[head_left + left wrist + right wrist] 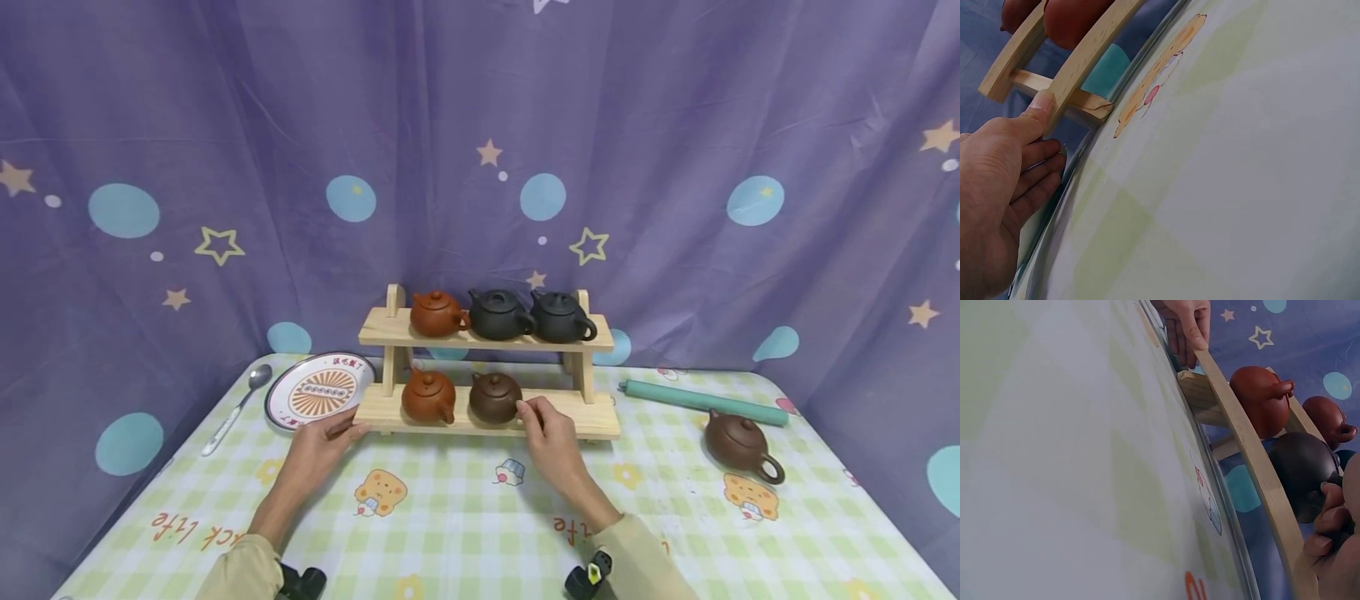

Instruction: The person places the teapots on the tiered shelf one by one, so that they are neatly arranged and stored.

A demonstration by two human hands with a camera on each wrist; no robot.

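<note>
A two-tier wooden display stand stands towards the back of the table. With the thumb on top of its lower board, my left hand grips the left end; the left wrist view shows the thumb pressing the wood. My right hand pinches the handle of a dark brown teapot on the lower board; in the right wrist view, curled fingers cover most of that handle. Left of it on the same board sits an orange-brown teapot, spout turned away.
The upper board carries another orange-brown teapot and two black teapots. A second dark brown teapot sits on the tablecloth at right, before a green rolled item. At left lie a patterned plate and a spoon. A purple curtain hangs behind.
</note>
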